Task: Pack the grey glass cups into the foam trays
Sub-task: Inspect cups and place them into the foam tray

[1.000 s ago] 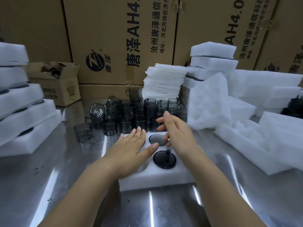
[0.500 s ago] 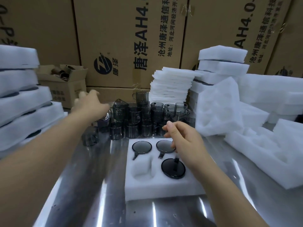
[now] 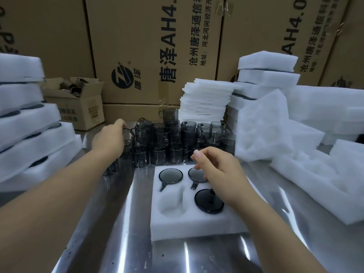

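Head view, looking down at a shiny metal table (image 3: 118, 243). A white foam tray (image 3: 197, 227) with four round pockets lies flat in the middle of it.

Three pockets each hold a grey cup, sunk level with the foam: back-left cup (image 3: 171, 175), back-right cup (image 3: 194, 175) and front-right cup (image 3: 206, 200). The front-left pocket (image 3: 170, 201) shows bare foam.

Just behind the tray stands a crowded cluster of loose cups (image 3: 173, 142), some stacked on others.

The left hand (image 3: 109, 140) reaches past the tray's back-left corner to the left edge of that cluster. Its back faces the camera and its fingers curl over the leftmost cup (image 3: 129, 136), which is tilted.

The right hand (image 3: 220, 174) hangs over the tray's right side, hiding part of the back-right cup. Its fingers are loosely bent and hold nothing. Whether the thumb touches that cup cannot be told.

To the left of the tray, at the table's edge, rises a stack of filled trays (image 3: 29, 134). To its right lies a loose heap of foam pieces (image 3: 315, 174).

Behind the cluster is a pile of thin foam sheets (image 3: 206, 101), and behind the tray to the left a small open carton (image 3: 78, 103). Large printed cardboard boxes (image 3: 157, 46) form the back wall.
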